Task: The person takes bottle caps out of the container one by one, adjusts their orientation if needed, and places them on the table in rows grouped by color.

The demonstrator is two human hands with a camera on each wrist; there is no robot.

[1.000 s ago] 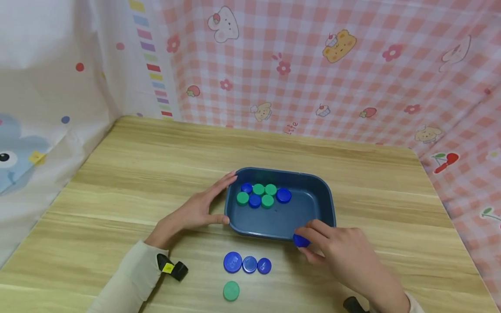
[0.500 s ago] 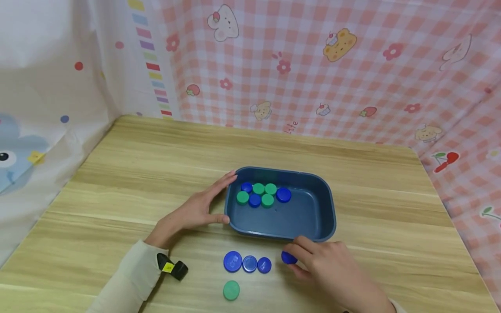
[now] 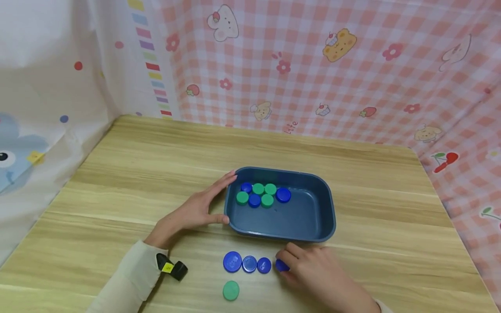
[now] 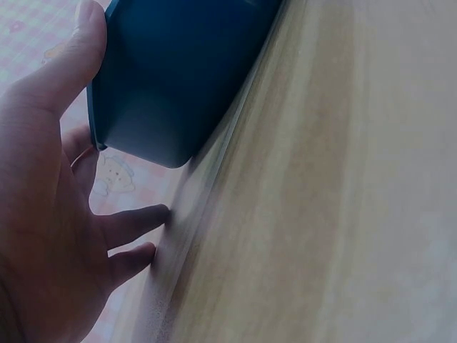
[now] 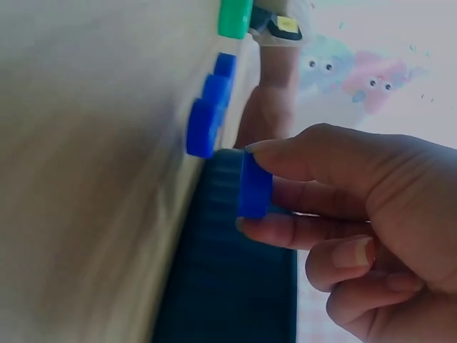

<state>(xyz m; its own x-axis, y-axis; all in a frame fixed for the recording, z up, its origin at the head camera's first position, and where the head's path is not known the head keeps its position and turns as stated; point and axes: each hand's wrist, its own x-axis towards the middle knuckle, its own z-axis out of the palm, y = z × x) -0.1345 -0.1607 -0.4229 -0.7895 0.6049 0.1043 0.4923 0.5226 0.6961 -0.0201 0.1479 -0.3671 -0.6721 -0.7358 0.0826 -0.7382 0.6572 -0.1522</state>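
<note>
My right hand (image 3: 315,269) pinches a blue bottle cap (image 5: 255,187) between thumb and fingertips, just above the table to the right of a row of three blue caps (image 3: 249,264). In the right wrist view the held cap stands on edge, with the tray behind it. My left hand (image 3: 195,211) spreads its thumb and fingers across the left end of the dark blue tray (image 3: 293,221), touching its corners. Green and blue caps (image 3: 267,200) lie in two uneven rows inside the tray, toward its back left.
One green cap (image 3: 231,290) lies on the wooden table (image 3: 117,182) in front of the blue row. Pink checked cloth (image 3: 297,87) hangs behind and at the right. White printed cloth (image 3: 47,65) hangs at the left.
My right hand has moved left and toward me with the blue cap, from the tray's front rim to beside the row of blue caps. My left hand and the tray stay put.
</note>
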